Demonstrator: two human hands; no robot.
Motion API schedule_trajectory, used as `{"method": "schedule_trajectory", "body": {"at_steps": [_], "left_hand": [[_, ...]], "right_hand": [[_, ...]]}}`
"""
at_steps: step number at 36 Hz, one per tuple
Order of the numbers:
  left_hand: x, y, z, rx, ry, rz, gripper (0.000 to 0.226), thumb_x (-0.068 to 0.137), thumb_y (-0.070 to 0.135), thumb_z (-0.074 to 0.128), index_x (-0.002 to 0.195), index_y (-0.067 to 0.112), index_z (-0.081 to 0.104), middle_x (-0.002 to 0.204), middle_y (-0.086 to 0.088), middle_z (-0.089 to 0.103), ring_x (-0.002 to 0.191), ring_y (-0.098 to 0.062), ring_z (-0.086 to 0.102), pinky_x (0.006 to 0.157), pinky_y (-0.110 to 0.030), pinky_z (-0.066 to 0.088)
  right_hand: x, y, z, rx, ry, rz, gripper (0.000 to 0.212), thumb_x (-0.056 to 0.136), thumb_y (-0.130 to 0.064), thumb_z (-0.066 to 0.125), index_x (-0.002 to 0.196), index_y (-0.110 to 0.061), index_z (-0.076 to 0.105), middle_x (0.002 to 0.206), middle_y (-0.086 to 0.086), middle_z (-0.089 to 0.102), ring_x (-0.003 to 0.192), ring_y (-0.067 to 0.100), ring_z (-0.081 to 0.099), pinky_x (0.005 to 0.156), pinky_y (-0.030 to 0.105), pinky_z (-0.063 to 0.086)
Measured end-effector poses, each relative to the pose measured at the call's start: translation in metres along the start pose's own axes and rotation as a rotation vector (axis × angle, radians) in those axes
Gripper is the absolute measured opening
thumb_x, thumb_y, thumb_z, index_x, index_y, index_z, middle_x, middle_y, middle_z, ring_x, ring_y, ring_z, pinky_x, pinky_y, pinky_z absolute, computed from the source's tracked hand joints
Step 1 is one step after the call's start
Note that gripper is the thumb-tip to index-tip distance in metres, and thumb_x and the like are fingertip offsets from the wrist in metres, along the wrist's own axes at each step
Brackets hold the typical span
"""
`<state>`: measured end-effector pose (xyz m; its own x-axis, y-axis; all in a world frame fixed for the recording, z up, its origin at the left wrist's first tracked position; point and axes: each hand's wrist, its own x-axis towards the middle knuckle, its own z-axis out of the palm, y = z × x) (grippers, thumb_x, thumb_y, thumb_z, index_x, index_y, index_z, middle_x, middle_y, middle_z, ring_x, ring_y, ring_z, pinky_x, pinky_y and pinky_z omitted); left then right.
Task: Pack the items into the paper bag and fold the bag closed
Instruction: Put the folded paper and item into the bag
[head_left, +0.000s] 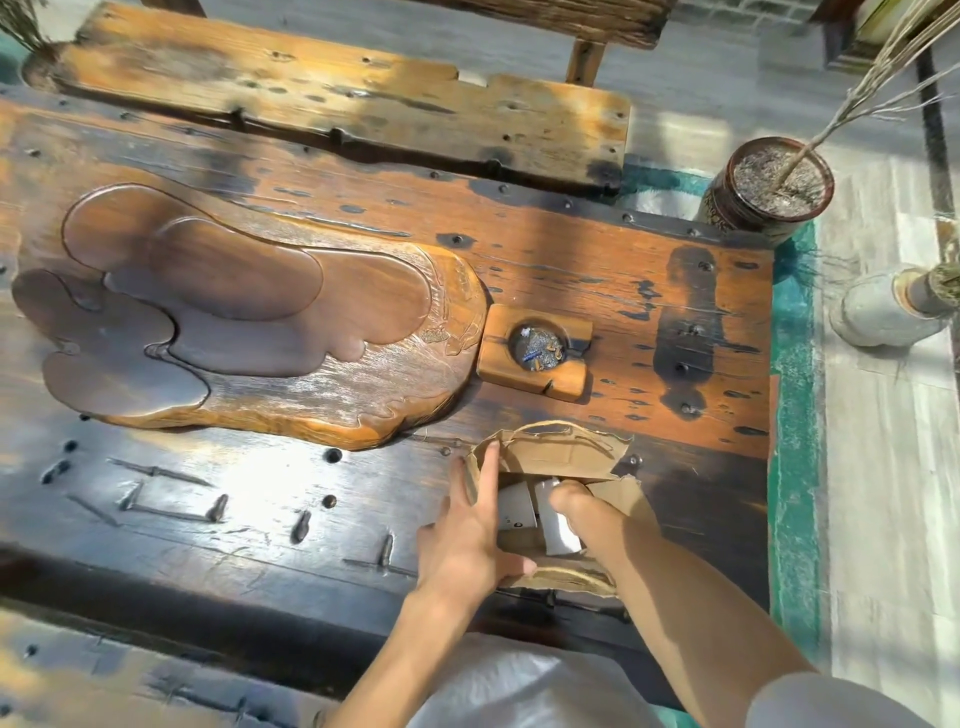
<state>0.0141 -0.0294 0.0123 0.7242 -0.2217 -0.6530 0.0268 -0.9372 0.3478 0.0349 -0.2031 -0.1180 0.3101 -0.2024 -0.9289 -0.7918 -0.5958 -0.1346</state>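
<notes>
Packing is in progress at the near right part of the dark wooden table (260, 519), where the brown paper bag (566, 452) stands with its mouth open to the camera. Left hand (467, 540) rests on the left edge of the bag, fingers stretched along the wall and the thumb hooked on the near rim; I judge it is there to keep the mouth spread and the bag steady. Right hand (576, 506) is reached down inside the bag, with fingers curled at a white box (558, 519), probably to push it into place beside a second white box (514, 506) that sits against the left wall. Whether the right hand really grips this box or only presses on it, I cannot tell, because the fingertips are hidden behind the hand. Both boxes are already inside, so the folding of the top seems to be the step that remains. Behind the bag, well apart from it, sit a small wooden ashtray (535, 374) and a large carved tea tray (234, 322); neither is touched.
</notes>
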Motion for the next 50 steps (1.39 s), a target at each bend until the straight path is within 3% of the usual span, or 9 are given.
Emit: {"method": "schedule_trajectory", "body": {"at_steps": [10,17,22,26,32,34,37,42,50], "left_hand": [[0.002,0.006,-0.002,0.046,-0.011,-0.021,0.142,0.070,0.048,0.086,0.145,0.044,-0.035,0.167,-0.003,-0.015,0.137,-0.028,0.046,0.089,-0.046,0.048],[0.002,0.007,-0.004,0.054,0.006,-0.022,0.142,0.068,0.052,0.085,0.146,0.042,-0.034,0.167,-0.002,-0.011,0.137,-0.027,0.048,0.086,-0.042,0.048],[0.000,0.009,-0.005,0.064,0.009,-0.012,0.141,0.069,0.052,0.084,0.147,0.042,-0.033,0.167,-0.004,-0.010,0.133,-0.025,0.053,0.081,-0.039,0.050],[-0.001,0.012,-0.005,0.064,0.005,-0.005,0.141,0.069,0.052,0.084,0.148,0.041,-0.032,0.167,-0.004,-0.010,0.135,-0.026,0.051,0.084,-0.040,0.051],[0.000,0.013,-0.005,0.053,-0.005,-0.010,0.141,0.069,0.051,0.085,0.150,0.040,-0.030,0.167,-0.006,-0.010,0.136,-0.025,0.050,0.079,-0.037,0.044],[0.001,0.015,-0.006,0.054,-0.017,-0.027,0.141,0.069,0.049,0.086,0.150,0.040,-0.031,0.167,-0.007,-0.012,0.136,-0.026,0.050,0.082,-0.038,0.045],[0.000,0.017,-0.007,0.061,-0.038,-0.033,0.143,0.070,0.048,0.086,0.149,0.039,-0.033,0.167,-0.009,-0.013,0.133,-0.028,0.053,0.081,-0.038,0.046],[0.001,0.013,-0.007,0.101,-0.038,-0.046,0.143,0.069,0.054,0.084,0.148,0.039,-0.034,0.167,-0.006,-0.009,0.131,-0.026,0.054,0.075,-0.036,0.046],[-0.003,0.008,-0.004,0.027,0.009,-0.013,0.140,0.066,0.052,0.086,0.151,0.041,-0.025,0.165,-0.006,-0.002,0.123,-0.031,0.060,0.078,-0.040,0.050]], "right_hand": [[-0.003,-0.002,-0.002,-0.149,0.008,0.074,0.050,0.107,-0.017,0.030,0.153,0.001,0.025,0.161,0.015,0.029,0.147,0.028,0.033,0.115,0.033,0.030],[-0.013,0.000,-0.011,-0.275,0.054,0.068,0.058,0.100,-0.010,0.045,0.154,0.000,0.024,0.157,0.015,0.036,0.142,0.028,0.042,0.109,0.033,0.040],[-0.027,-0.004,-0.018,-0.480,0.086,0.015,0.038,0.097,-0.005,0.046,0.134,0.001,0.054,0.138,0.015,0.058,0.123,0.026,0.059,0.096,0.030,0.050],[-0.040,-0.006,-0.026,-0.491,0.108,-0.025,0.035,0.096,-0.001,0.046,0.128,0.001,0.058,0.127,0.016,0.063,0.109,0.027,0.063,0.088,0.031,0.051],[-0.041,-0.017,-0.020,-0.332,0.019,-0.041,0.014,0.094,-0.018,0.060,0.100,-0.006,0.059,0.077,0.009,0.062,0.062,0.021,0.057,0.052,0.026,0.046],[-0.040,-0.020,-0.012,-0.273,0.021,-0.059,0.030,0.095,-0.019,0.062,0.120,-0.004,0.056,0.092,0.012,0.065,0.071,0.024,0.059,0.051,0.029,0.045],[-0.031,-0.018,0.003,-0.240,0.085,-0.084,0.041,0.097,-0.012,0.056,0.137,-0.004,0.050,0.141,0.015,0.055,0.123,0.031,0.057,0.090,0.035,0.051],[-0.024,-0.008,0.016,-0.294,0.254,-0.150,0.040,0.097,-0.023,0.056,0.135,-0.016,0.055,0.146,0.009,0.052,0.137,0.028,0.046,0.109,0.036,0.039],[-0.021,0.006,0.008,-0.378,0.144,-0.488,0.021,0.091,-0.027,0.068,0.100,-0.008,0.063,0.109,0.017,0.067,0.097,0.032,0.063,0.075,0.032,0.046]]}}
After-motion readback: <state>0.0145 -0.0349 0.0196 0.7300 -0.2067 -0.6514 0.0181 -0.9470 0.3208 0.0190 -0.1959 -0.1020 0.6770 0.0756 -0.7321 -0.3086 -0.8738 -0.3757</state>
